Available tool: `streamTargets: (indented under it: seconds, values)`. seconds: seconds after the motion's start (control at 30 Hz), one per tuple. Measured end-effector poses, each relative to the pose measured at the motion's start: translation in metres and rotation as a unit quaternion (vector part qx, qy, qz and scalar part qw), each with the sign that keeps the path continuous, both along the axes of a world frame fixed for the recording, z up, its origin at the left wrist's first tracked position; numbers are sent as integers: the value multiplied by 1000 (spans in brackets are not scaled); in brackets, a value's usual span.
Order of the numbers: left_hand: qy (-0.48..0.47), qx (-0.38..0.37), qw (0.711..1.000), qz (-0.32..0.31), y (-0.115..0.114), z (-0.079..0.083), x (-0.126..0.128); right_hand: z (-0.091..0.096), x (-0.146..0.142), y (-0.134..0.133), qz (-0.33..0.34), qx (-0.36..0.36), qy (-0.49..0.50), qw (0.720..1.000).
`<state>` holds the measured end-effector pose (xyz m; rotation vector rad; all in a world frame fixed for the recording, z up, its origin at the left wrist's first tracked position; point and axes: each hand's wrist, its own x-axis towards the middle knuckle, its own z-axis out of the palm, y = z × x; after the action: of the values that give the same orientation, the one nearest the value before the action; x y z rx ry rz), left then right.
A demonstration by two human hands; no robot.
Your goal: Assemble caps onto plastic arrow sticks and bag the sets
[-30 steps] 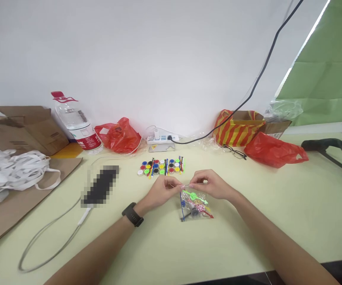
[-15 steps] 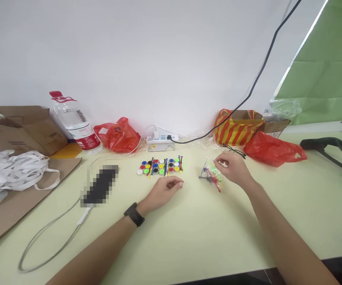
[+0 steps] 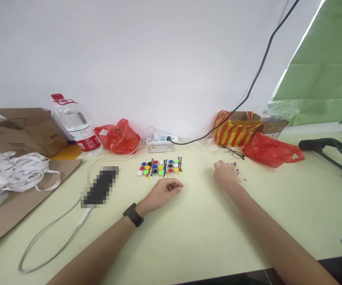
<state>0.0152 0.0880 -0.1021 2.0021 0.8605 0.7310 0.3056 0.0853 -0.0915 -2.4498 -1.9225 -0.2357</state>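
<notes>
Left hand (image 3: 163, 194) is lying loosely curled at centre, empty, narrow gap. Right hand (image 3: 226, 177) is partly hiding the clear bag (image 3: 241, 173) right of centre — can't tell grip. Probably placing it — next move's needing a clean lift-off.

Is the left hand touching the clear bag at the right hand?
Apart: the head view shows tabletop between the left hand and the clear bag.

The pale-green table (image 3: 188, 237) carries coloured discs (image 3: 161, 167) (in rows), eyeglasses (image 3: 233, 152) and red bags (image 3: 273, 151).
</notes>
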Motion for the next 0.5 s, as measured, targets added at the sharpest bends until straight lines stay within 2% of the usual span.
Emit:
streamTargets:
  seconds: [0.1,0.37,0.43,0.5]
  values:
    - [-1,-3,1000,-1,0,-1,-1,-4,3,2,-23,-10,7,1000]
    - [4,12,1000,1,-2,-3,-1,0,39,-3,-93,-3,16,996]
    - [8,45,999,17,-2,-4,-1,1,42,-3,-88,6,21,996]
    - [17,110,993,47,-1,-4,-3,1,40,-2,-73,14,25,997]
